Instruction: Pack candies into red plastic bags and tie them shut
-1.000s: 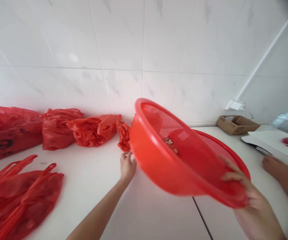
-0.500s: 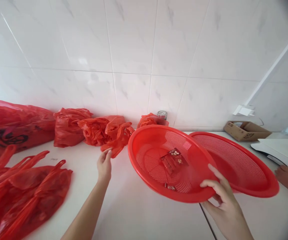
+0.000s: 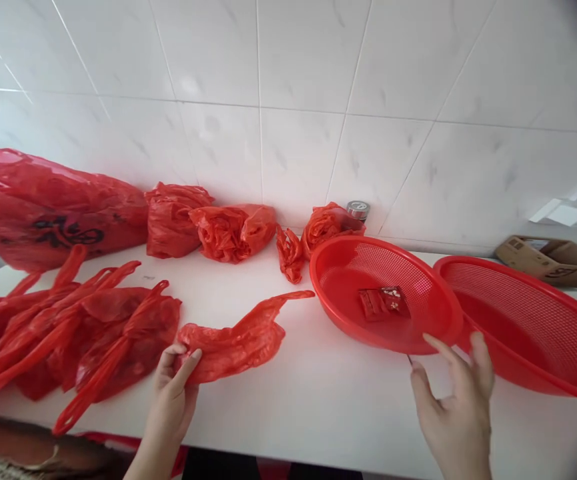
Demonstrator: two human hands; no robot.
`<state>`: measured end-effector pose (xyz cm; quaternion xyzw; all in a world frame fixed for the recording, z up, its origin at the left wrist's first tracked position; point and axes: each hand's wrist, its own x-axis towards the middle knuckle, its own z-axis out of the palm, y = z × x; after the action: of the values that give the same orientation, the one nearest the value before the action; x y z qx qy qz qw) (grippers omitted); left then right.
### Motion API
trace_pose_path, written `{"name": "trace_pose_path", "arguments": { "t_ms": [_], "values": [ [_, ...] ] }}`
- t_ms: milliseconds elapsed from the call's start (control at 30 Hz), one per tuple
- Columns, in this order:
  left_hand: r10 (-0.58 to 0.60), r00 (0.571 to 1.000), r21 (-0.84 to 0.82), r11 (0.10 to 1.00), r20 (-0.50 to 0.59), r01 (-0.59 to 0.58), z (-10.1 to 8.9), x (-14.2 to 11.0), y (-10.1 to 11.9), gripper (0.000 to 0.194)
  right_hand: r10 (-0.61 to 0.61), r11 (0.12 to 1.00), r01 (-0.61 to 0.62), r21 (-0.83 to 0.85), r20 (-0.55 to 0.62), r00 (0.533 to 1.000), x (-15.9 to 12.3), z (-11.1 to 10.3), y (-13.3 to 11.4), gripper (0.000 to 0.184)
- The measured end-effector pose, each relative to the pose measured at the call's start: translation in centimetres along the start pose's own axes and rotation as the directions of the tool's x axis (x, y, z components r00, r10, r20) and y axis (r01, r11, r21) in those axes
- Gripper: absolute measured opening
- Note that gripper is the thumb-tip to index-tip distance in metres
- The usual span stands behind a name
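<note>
My left hand (image 3: 175, 387) pinches one end of a thin red plastic bag (image 3: 241, 343), which hangs limp above the white table with its strap pointing right. At the near rim of a red plastic basket (image 3: 338, 313), my right hand (image 3: 455, 400) is open, its fingers spread and holding nothing. Several small red packets (image 3: 381, 303) lie inside that basket. A second, larger red basket (image 3: 523, 320) stands close on its right. Left of my left hand lie tied red bags (image 3: 123, 340) with their contents unclear.
Along the tiled wall sit a big red sack (image 3: 58, 213) with black writing and crumpled red bundles (image 3: 233, 230). A small round tin (image 3: 358, 210) is behind the basket. At the right stands a cardboard box (image 3: 551, 260). The table's (image 3: 248, 417) front edge shows below.
My right hand has set the basket down and let go of its rim. My left hand has pulled a red bag from the wall side toward me. The view has turned left.
</note>
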<state>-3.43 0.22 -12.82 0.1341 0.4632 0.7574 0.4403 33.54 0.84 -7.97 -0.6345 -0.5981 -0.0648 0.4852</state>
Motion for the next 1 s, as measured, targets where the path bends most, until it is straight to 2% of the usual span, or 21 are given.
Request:
{"name": "trace_pose_path", "arguments": {
  "t_ms": [33,67,100,133,200,233,267,333,400,467,567,667,733,800,867,900,933,1000],
  "values": [
    [-0.009,1.000,0.015,1.000,0.024,0.009,0.0,-0.4,0.0,0.041,-0.007,0.996,0.005,0.084,0.025,1.000,-0.4,-0.2,-1.1,0.030],
    [-0.023,0.998,0.029,0.999,0.051,0.021,0.1,-0.8,0.0,0.041,-0.001,0.983,-0.017,0.181,0.098,0.995,-0.8,-0.2,-2.2,0.024],
    [-0.041,0.996,0.041,0.998,0.081,0.037,0.3,-1.3,-0.1,0.040,0.013,0.958,-0.075,0.278,0.218,0.976,-1.4,0.2,-3.3,0.020],
    [-0.062,0.991,0.051,0.997,0.115,0.057,0.5,-1.7,-0.2,0.039,0.025,0.918,-0.167,0.359,0.367,0.930,-2.0,0.8,-4.3,0.020],
    [-0.106,0.977,0.073,0.993,0.184,0.094,1.2,-2.8,-0.3,0.038,0.025,0.813,-0.394,0.429,0.649,0.760,-3.3,2.7,-6.0,0.025],
    [-0.124,0.969,0.086,0.990,0.213,0.108,1.6,-3.3,-0.4,0.037,0.011,0.758,-0.489,0.432,0.740,0.672,-3.8,3.7,-6.6,0.028],
    [-0.138,0.962,0.102,0.988,0.237,0.117,1.9,-3.8,-0.4,0.037,-0.003,0.704,-0.564,0.431,0.796,0.605,-4.2,4.7,-7.1,0.032],
    [-0.144,0.955,0.125,0.985,0.260,0.115,2.2,-4.5,-0.4,0.036,-0.012,0.610,-0.670,0.424,0.850,0.527,-4.7,6.2,-7.8,0.036],
    [-0.132,0.963,0.126,0.986,0.234,0.105,1.9,-4.5,-0.4,0.036,-0.031,0.535,-0.724,0.436,0.866,0.499,-4.7,6.8,-7.9,0.037],
    [-0.112,0.979,0.107,0.990,0.169,0.095,1.1,-3.6,-0.5,0.037,-0.052,0.473,-0.745,0.471,0.858,0.511,-4.4,6.9,-7.6,0.037],
    [-0.080,0.994,0.084,0.994,0.072,0.073,-0.6,-1.7,-0.6,0.039,0.004,0.426,-0.739,0.522,0.816,0.578,-3.4,6.4,-6.6,0.035],
    [-0.045,0.999,0.146,0.988,-0.021,0.048,-1.7,-0.7,-0.4,0.039,0.102,0.445,-0.703,0.555,0.749,0.655,-2.2,5.5,-5.8,0.037],
    [0.071,0.997,0.269,0.961,-0.038,-0.058,-1.6,-1.1,0.1,0.034,0.116,0.509,-0.655,0.559,0.709,0.695,-1.7,4.9,-5.6,0.038],
    [0.256,0.965,0.408,0.877,0.049,-0.253,-0.6,-2.4,1.0,0.025,0.059,0.644,-0.540,0.542,0.669,0.741,-1.6,4.5,-5.8,0.034],
    [0.360,0.909,0.482,0.770,0.211,-0.417,1.0,-4.3,1.8,0.018,-0.057,0.799,-0.323,0.508,0.598,0.799,-1.9,4.4,-6.5,0.026],
    [0.342,0.890,0.497,0.740,0.301,-0.453,1.9,-5.4,2.2,0.019,-0.128,0.852,-0.194,0.486,0.552,0.824,-2.2,4.5,-7.0,0.025],
    [0.276,0.879,0.505,0.734,0.388,-0.454,2.8,-6.4,2.3,0.024,-0.206,0.884,-0.068,0.462,0.517,0.831,-2.6,4.7,-7.6,0.026],
    [0.072,0.844,0.529,0.750,0.531,-0.397,4.4,-8.1,2.2,0.048,-0.343,0.894,0.116,0.433,0.496,0.798,-3.5,5.1,-9.1,0.029]
  ]
}}
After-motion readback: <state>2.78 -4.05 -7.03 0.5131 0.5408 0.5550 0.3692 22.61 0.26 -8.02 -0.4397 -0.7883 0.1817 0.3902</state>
